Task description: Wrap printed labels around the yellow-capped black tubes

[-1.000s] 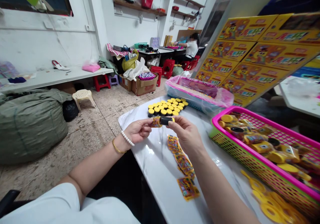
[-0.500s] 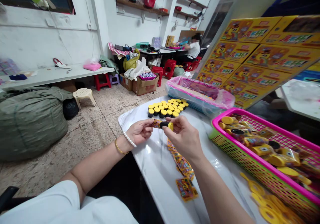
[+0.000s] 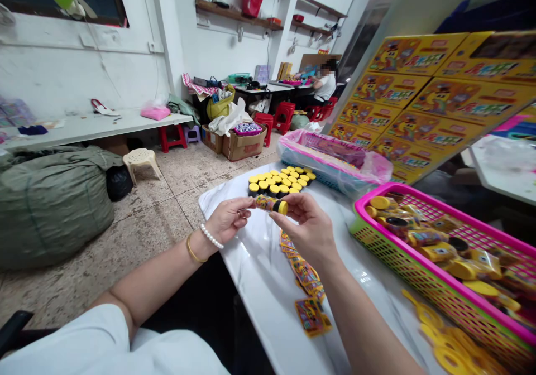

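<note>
Between my hands lies a small black bottle with a yellow cap, tilted on its side, a colourful printed label around its body. My left hand, wearing a pearl bracelet and a gold bangle, is closed in a pinch at the label end. My right hand grips the bottle near the cap, thumb below and fingers above. Behind it, several similar bottles with yellow caps stand upright in rows. Printed stickers lie in an overlapping line on the table beneath my right hand, one sticker nearest me.
A pink and green basket of wrapped bottles sits at the right of the marbled table. Yellow plastic loops lie before it. A plastic-lined basket and stacked yellow boxes stand behind. A person sits farther back.
The printed label now covers most of the bottle's black body, where more black showed before. My left hand has shifted slightly left, and the right hand's fingers have closed in around the bottle.
</note>
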`<state>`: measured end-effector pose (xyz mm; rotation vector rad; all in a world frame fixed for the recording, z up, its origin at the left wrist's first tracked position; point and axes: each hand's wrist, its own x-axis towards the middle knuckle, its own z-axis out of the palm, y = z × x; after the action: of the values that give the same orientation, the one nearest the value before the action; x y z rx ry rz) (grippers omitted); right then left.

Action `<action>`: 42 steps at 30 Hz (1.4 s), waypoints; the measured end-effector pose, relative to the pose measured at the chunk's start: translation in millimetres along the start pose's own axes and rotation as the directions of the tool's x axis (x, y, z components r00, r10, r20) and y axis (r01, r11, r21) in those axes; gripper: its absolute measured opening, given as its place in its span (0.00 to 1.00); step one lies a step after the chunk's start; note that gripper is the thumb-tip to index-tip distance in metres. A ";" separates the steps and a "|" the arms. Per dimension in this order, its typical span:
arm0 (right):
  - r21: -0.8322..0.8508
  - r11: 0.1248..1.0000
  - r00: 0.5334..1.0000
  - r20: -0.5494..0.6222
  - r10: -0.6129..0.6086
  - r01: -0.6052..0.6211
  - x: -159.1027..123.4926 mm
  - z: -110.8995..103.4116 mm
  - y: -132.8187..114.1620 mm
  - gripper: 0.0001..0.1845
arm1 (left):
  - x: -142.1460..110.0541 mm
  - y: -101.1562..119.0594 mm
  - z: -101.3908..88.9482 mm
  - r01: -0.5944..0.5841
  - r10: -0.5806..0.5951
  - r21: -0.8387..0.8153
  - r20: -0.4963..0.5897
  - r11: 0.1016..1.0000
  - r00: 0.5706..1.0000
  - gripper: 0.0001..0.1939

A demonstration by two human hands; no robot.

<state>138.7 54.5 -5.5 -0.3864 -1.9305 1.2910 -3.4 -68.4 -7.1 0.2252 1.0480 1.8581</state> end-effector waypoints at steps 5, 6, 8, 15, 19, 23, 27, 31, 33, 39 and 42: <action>-0.053 0.998 0.999 0.020 -0.038 0.039 -1.5 5.2 -3.2 0.17 | -0.7 4.1 1.5 -0.021 -0.004 0.161 0.152 0.987 0.988 0.23; -0.079 0.996 0.999 0.018 -0.036 0.038 -1.7 6.4 -3.0 0.17 | 0.3 3.2 2.5 -0.043 0.002 0.208 0.193 0.977 0.981 0.25; -0.135 0.990 0.999 0.027 -0.032 0.035 -1.6 6.9 -3.1 0.16 | 2.7 0.3 3.7 -0.098 0.034 0.271 0.231 0.958 0.972 0.26; -0.187 0.978 0.991 0.111 -0.075 0.095 0.5 -2.8 -15.3 0.10 | 3.2 1.6 0.1 -0.074 0.000 0.281 0.254 0.957 0.967 0.26; -0.172 0.984 0.997 0.063 -0.041 0.052 1.1 -7.4 -15.0 0.11 | 4.9 10.4 13.6 -0.287 0.137 0.437 0.343 0.853 0.929 0.22; -0.065 0.995 0.996 0.038 0.083 -0.081 4.1 -14.4 -8.7 0.16 | 14.8 18.5 24.7 -0.348 0.092 0.572 0.427 0.743 0.899 0.23; -0.231 0.964 0.990 -0.004 -0.139 0.135 5.9 -17.1 -7.2 0.11 | 24.4 17.1 15.4 -0.191 -0.070 0.556 0.414 0.809 0.908 0.31; -0.138 0.989 0.998 -0.032 -0.060 0.055 2.9 -9.6 -1.9 0.13 | 26.2 9.7 9.2 -0.236 0.000 0.477 0.443 0.847 0.896 0.28; 0.059 0.983 0.983 -0.057 0.177 -0.173 2.3 -5.7 3.6 0.20 | 26.8 6.5 12.8 -0.316 0.083 0.469 0.452 0.825 0.888 0.26; 0.246 0.815 0.849 0.086 0.521 -0.525 9.1 -14.0 13.5 0.29 | 41.7 -5.5 27.7 -0.165 -0.019 0.463 0.366 0.871 0.930 0.22; 0.186 0.828 0.849 0.151 0.507 -0.528 13.0 -29.1 12.1 0.28 | 52.6 -12.7 34.0 -0.036 -0.126 0.473 0.306 0.880 0.943 0.23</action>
<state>149.5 86.8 -5.1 -0.7878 -1.7914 1.8877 -4.1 -4.6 -9.8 0.7685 1.2399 1.4260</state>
